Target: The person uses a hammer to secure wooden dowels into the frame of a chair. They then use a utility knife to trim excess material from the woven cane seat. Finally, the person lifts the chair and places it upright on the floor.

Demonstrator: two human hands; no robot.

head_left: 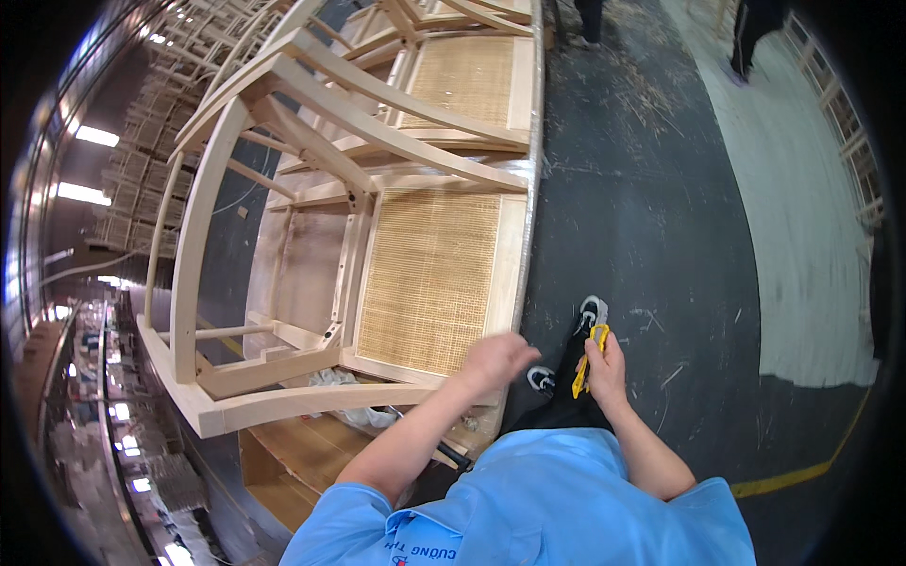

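Observation:
A pale wooden chair frame (209, 226) lies on its back on a long table beside me, legs pointing left. Its woven cane panel (429, 283) is set in a wooden border and faces up. My left hand (500, 363) is over the panel's near right corner, fingers curled together; whether anything is in them is hidden. In my right hand (609, 370), away from the chair and above the floor, is a yellow utility knife (583, 373), held upright with the fingers wrapped round it.
More chair frames with cane panels (462, 80) lie farther along the table. Below the near chair are a cardboard box (269, 472), a crumpled plastic bag (354, 406) and a black-handled tool (455, 457). Wood scraps (651, 90) litter the dark floor; a person's legs (750, 38) show far right.

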